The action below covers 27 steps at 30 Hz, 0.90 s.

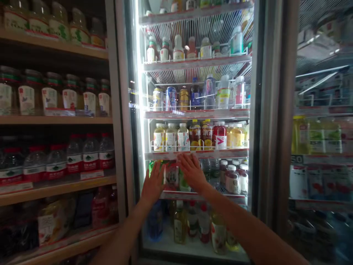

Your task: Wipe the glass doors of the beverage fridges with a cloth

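Note:
Both arms reach forward to a lit drinks fridge. My left hand (153, 183), fingers stretched out and holding nothing, is in front of the fridge's lower left shelf, near a green bottle (151, 168). My right hand (192, 172) is also flat with fingers extended, its tips over the shelf edge strip (220, 154). Between the two hands a reddish drink pack (171, 176) shows, partly covered. Whether either hand touches the glass or a shelf, I cannot tell. Above the hands stand pale bottles (171, 137), brown-labelled bottles with yellow caps (195, 135) and a red bottle (220, 136).
On the left, wooden shelves (55, 120) hold jars and red-capped water bottles (75, 154). The fridge floor carries several larger bottles (180, 222). A metal door frame (271, 110) divides this fridge from another fridge on the right, with yellow bottles (300, 135).

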Motion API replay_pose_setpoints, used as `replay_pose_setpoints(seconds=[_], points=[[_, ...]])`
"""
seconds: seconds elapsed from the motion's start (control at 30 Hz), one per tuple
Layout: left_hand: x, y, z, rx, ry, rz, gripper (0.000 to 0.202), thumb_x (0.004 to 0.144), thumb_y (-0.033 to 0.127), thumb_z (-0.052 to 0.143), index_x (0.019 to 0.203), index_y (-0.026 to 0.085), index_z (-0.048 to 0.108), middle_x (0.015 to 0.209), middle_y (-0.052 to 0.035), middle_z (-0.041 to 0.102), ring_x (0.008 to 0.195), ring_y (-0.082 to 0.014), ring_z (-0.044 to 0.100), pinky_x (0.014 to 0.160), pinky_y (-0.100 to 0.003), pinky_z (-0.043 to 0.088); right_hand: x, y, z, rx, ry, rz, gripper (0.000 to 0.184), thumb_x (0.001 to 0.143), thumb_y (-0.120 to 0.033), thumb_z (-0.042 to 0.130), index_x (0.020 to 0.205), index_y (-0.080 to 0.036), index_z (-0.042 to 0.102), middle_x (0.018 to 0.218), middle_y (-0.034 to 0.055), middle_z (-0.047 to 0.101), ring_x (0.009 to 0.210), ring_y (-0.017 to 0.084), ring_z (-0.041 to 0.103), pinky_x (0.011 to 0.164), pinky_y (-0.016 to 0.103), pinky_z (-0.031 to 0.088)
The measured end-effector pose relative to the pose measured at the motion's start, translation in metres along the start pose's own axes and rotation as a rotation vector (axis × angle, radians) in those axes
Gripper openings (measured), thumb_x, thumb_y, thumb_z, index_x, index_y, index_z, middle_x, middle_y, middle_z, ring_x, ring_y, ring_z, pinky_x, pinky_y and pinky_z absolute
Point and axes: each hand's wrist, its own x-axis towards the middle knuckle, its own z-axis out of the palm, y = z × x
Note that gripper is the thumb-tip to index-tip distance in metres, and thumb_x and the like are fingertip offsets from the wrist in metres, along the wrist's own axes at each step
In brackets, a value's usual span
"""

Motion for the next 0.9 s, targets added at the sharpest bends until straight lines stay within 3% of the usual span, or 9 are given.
replay_pose_setpoints(seconds=[0.1, 0.17, 0.3, 0.37, 0.53, 0.63, 0.77, 0.83, 0.9], points=[[-0.003, -0.002, 0.002, 0.008, 0.0, -0.052, 0.067, 0.076, 0.024, 0.06, 0.137, 0.011, 0.035, 0.148, -0.0169, 0.025, 0.137, -0.029, 0.025, 0.107, -0.048, 0.032, -0.009, -0.009, 0.008, 0.069, -0.102, -0.312, 0.041, 0.085, -0.018, 0.048, 0.126, -0.02, 0.051, 0.143, 0.004, 0.04, 0.136, 0.019, 0.027, 0.113, 0.045, 0.022], [-0.005, -0.006, 0.003, 0.001, 0.005, -0.039, 0.066, 0.076, 0.022, 0.06, 0.136, 0.012, 0.037, 0.148, -0.0169, 0.026, 0.136, -0.0288, 0.026, 0.107, -0.048, 0.032, -0.007, -0.007, 0.009, 0.075, -0.116, -0.379, 0.04, 0.086, -0.018, 0.047, 0.126, -0.021, 0.051, 0.142, 0.0015, 0.042, 0.135, 0.017, 0.029, 0.113, 0.042, 0.023], [0.003, -0.011, -0.004, -0.089, 0.078, -0.009, 0.058, 0.077, 0.019, 0.058, 0.132, 0.012, 0.042, 0.145, -0.0172, 0.032, 0.136, -0.0295, 0.028, 0.108, -0.05, 0.029, 0.031, 0.018, -0.007, -0.014, 0.08, -0.004, 0.05, 0.084, -0.013, 0.045, 0.133, -0.017, 0.043, 0.146, 0.0073, 0.034, 0.139, 0.023, 0.019, 0.113, 0.051, 0.016], [0.016, -0.004, -0.011, -0.206, 0.15, -0.006, 0.053, 0.08, 0.02, 0.054, 0.131, 0.011, 0.043, 0.144, -0.0182, 0.035, 0.135, -0.0299, 0.029, 0.108, -0.051, 0.029, 0.047, 0.026, -0.014, -0.03, 0.136, 0.094, 0.052, 0.083, -0.012, 0.045, 0.135, -0.016, 0.041, 0.147, 0.009, 0.032, 0.14, 0.025, 0.016, 0.113, 0.053, 0.015], [0.054, 0.047, -0.029, -0.727, 0.314, 0.081, 0.052, 0.089, 0.026, 0.038, 0.139, 0.017, 0.028, 0.146, -0.0126, 0.034, 0.134, -0.0196, 0.033, 0.107, -0.039, 0.035, 0.047, 0.027, -0.02, 0.066, 0.083, 0.04, 0.063, 0.08, -0.017, 0.047, 0.14, -0.011, 0.031, 0.147, 0.0114, 0.031, 0.14, 0.022, 0.016, 0.114, 0.048, 0.018], [0.067, 0.081, -0.029, -0.89, 0.398, -0.027, 0.054, 0.091, 0.029, 0.036, 0.142, 0.021, 0.021, 0.147, -0.0115, 0.031, 0.136, -0.0188, 0.029, 0.108, -0.04, 0.034, 0.034, 0.042, -0.031, 0.115, 0.068, -0.012, 0.071, 0.078, -0.028, 0.052, 0.141, -0.006, 0.027, 0.148, 0.0159, 0.028, 0.139, 0.024, 0.017, 0.112, 0.045, 0.024], [0.079, 0.115, -0.026, -0.733, 0.51, -0.121, 0.046, 0.09, 0.033, 0.04, 0.133, 0.016, 0.038, 0.146, -0.0168, 0.032, 0.138, -0.0262, 0.023, 0.107, -0.05, 0.031, 0.007, 0.088, -0.06, -0.029, 0.088, -0.07, 0.073, 0.08, -0.031, 0.051, 0.144, -0.013, 0.021, 0.147, 0.0137, 0.03, 0.139, 0.025, 0.018, 0.111, 0.05, 0.022], [0.091, 0.132, -0.025, -0.617, 0.574, -0.118, 0.037, 0.089, 0.032, 0.042, 0.122, 0.016, 0.047, 0.142, -0.0164, 0.039, 0.136, -0.0277, 0.027, 0.106, -0.053, 0.03, -0.008, 0.113, -0.072, -0.162, 0.162, 0.023, 0.07, 0.085, -0.028, 0.046, 0.146, -0.018, 0.013, 0.148, 0.0128, 0.029, 0.139, 0.025, 0.017, 0.111, 0.053, 0.017], [0.104, 0.146, -0.024, -0.517, 0.626, -0.024, 0.032, 0.088, 0.029, 0.045, 0.117, 0.017, 0.05, 0.135, -0.0146, 0.047, 0.133, -0.0257, 0.032, 0.107, -0.051, 0.03, -0.022, 0.133, -0.079, -0.264, 0.208, 0.122, 0.068, 0.089, -0.026, 0.041, 0.147, -0.02, 0.005, 0.149, 0.0117, 0.026, 0.14, 0.024, 0.017, 0.11, 0.053, 0.016]])
